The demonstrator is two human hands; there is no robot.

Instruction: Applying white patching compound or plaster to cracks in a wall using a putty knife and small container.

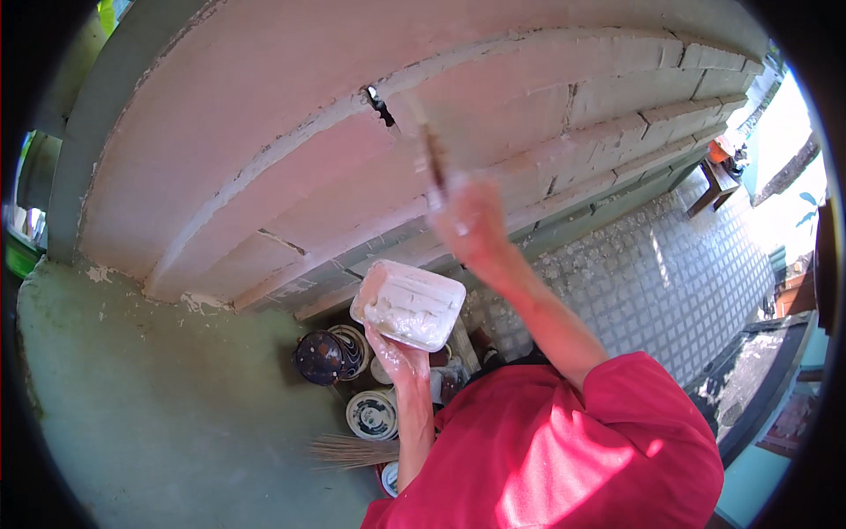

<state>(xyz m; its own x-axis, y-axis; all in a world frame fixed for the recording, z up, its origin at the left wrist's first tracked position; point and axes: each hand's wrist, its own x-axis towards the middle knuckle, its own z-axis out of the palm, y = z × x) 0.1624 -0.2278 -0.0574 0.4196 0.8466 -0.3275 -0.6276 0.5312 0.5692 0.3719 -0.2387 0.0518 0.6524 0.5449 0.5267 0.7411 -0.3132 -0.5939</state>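
My left hand (401, 355) supports a white rectangular plastic tub (441, 310) from below, fingers around its near side. Thick white paste (401, 316) lies in the tub, and white smears show on the hand. Further right and higher, my right hand (469, 222) is closed around a narrow hand tool (434, 160), which points up toward the wall. Motion smears the tool; it has a brownish middle and a pale tip, and its exact kind is unclear. Close by its tip, the pale pinkish wall (335, 176) has a dark hole (381, 108) beside a raised ledge.
Below the tub stand paint-smeared buckets (372, 414) and a dark speckled round container (319, 357). A bundle of thin sticks (352, 450) lies beside them. Ledges and cracks run along the wall. Patterned tile floor (608, 282) stretches right toward a wooden bench (716, 187).
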